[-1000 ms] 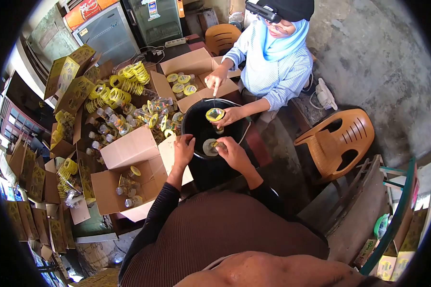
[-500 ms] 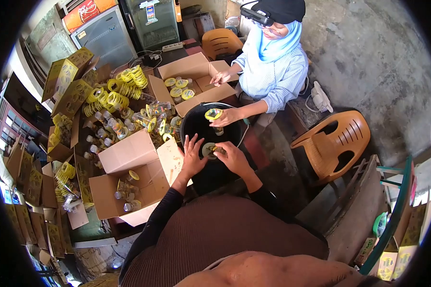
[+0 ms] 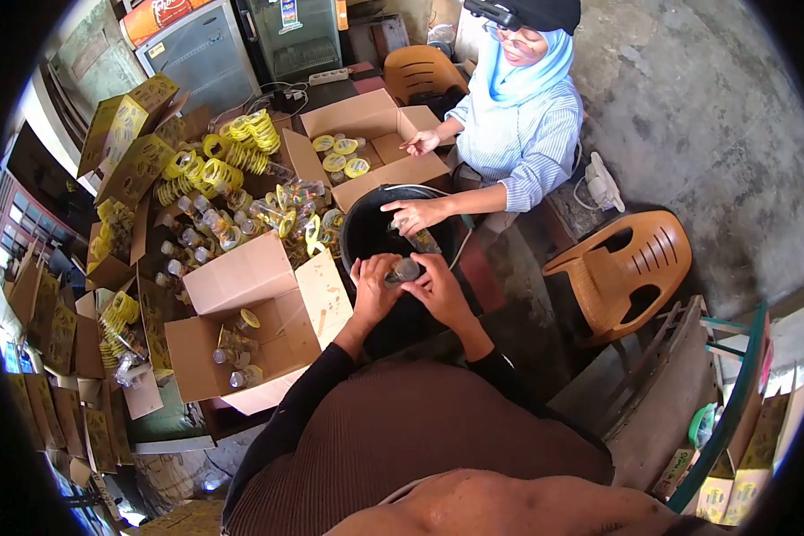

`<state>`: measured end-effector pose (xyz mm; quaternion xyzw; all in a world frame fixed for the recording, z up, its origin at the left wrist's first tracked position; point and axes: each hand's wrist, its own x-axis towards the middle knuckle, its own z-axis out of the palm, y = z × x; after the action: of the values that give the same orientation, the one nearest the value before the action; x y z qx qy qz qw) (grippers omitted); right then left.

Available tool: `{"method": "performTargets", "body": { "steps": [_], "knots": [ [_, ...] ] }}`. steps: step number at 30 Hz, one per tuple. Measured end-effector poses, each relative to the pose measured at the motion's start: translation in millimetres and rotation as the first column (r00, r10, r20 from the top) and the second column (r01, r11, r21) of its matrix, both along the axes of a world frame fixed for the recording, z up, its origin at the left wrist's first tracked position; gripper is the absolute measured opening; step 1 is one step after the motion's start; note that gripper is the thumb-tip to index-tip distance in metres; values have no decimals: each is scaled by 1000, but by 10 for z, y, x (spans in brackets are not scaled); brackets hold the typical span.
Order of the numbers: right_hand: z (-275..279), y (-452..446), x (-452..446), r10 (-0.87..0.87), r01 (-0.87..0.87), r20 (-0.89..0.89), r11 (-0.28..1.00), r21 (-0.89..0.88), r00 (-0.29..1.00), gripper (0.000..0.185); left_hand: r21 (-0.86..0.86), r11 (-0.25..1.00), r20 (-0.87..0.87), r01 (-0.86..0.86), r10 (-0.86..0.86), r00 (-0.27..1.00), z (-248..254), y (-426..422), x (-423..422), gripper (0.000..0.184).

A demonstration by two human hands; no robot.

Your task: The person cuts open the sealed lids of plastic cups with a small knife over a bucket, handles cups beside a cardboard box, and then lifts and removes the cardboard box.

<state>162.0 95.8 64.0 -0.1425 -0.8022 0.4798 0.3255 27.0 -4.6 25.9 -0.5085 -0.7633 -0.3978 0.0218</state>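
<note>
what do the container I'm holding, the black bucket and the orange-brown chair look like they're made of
Held container: clear plastic or glass, can't tell which; its end looks greyish and translucent.
Black bucket: probably plastic; its wall looks dark and smooth.
Orange-brown chair: likely moulded plastic, slightly glossy; its slotted back and seat look like one piece.

- The bucket (image 3: 355,234) is of black colour.
- The open carton (image 3: 238,275) is light brown.
- The plastic rings (image 3: 214,174) are bright yellow.
- The co-worker's shirt (image 3: 529,143) has stripes of blue and white; the headscarf (image 3: 514,85) is light blue.
- The dark brown garment (image 3: 420,420) has fine lines.
</note>
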Motion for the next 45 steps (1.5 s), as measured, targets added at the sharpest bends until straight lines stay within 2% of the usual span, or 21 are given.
{"method": "performTargets", "body": {
  "steps": [3, 5, 7, 9, 11, 13, 15, 17, 19, 22, 25, 27, 30, 32, 33, 35, 37, 39, 43, 44, 45],
  "knots": [
    [34, 95, 56, -86, 86, 27, 996, 9, 996, 42, 116, 987, 57, -112, 106, 993, 39, -26, -107, 50],
    [-55, 168, 93, -125, 125, 28, 992, 16, 992, 37, -48, 982, 78, 184, -180, 981, -12, -87, -243, 48],
    [-89, 203, 150, -155, 153, 57, 987, 41, 986, 34, -118, 963, 77, 242, -235, 969, 65, -113, -237, 46],
    [-134, 198, 211, -166, 164, 55, 986, 31, 985, 31, 54, 998, 401, 38, -57, 914, 87, -100, -251, 48],
    [-215, 195, 256, -172, 169, 59, 984, 50, 983, 31, -11, 997, 262, 80, -74, 962, 125, -156, -305, 48],
    [-275, 173, 296, -153, 152, 73, 988, 23, 986, 30, -65, 956, 70, 286, -281, 957, 185, -210, -292, 48],
    [-307, 179, 312, -128, 129, 78, 992, 3, 989, 29, 47, 973, 72, 228, -231, 970, 140, -216, -265, 48],
    [-340, 151, 318, -149, 147, 97, 989, 29, 984, 28, 47, 970, 381, 237, -237, 894, 58, -246, -301, 46],
    [-346, 131, 324, -147, 144, 107, 989, 35, 983, 27, -6, 964, 70, 265, -264, 962, 110, -277, -245, 46],
    [-412, 151, 313, -148, 137, 132, 986, 93, 980, 25, 205, 969, 205, 137, -180, 962, 106, -282, -200, 49],
    [-474, 155, 292, -144, 114, 146, 974, 196, 979, 24, -100, 964, 47, 247, -243, 969, 29, -337, -267, 52],
    [-462, 168, 273, -136, 97, 138, 961, 259, 981, 24, 107, 981, 74, 164, -172, 982, 138, -352, -181, 52],
    [-441, 149, 264, -148, 106, 194, 972, 210, 970, 24, 185, 976, 60, 115, -128, 990, 166, -364, -171, 53],
    [-442, 152, 277, -142, 88, 192, 961, 262, 971, 23, -136, 961, 11, 239, -240, 971, -3, -367, -206, 55],
    [-440, 158, 287, -140, 85, 193, 960, 266, 971, 23, -133, 963, 11, 236, -237, 971, 56, -372, -161, 55],
    [-430, 178, 281, -145, 62, 222, 938, 340, 964, 23, 174, 974, 91, 148, -166, 982, 248, -370, -76, 54],
    [-435, 186, 282, -143, 65, 211, 940, 336, 967, 22, 153, 978, 71, 145, -157, 985, 151, -373, -97, 54],
    [-446, 167, 294, -134, 61, 202, 942, 330, 970, 22, -117, 958, -22, 262, -266, 964, 112, -384, -122, 54],
    [-466, 200, 269, -135, 64, 193, 940, 336, 972, 20, 35, 981, -41, 191, -189, 981, 190, -393, -75, 52],
    [-482, 195, 278, -128, 62, 175, 937, 344, 976, 20, -166, 971, -6, 169, -173, 985, 170, -406, -82, 54],
    [-488, 181, 291, -124, 56, 181, 939, 340, 976, 20, -170, 971, 0, 167, -170, 986, 149, -431, -85, 54]
  ]
}}
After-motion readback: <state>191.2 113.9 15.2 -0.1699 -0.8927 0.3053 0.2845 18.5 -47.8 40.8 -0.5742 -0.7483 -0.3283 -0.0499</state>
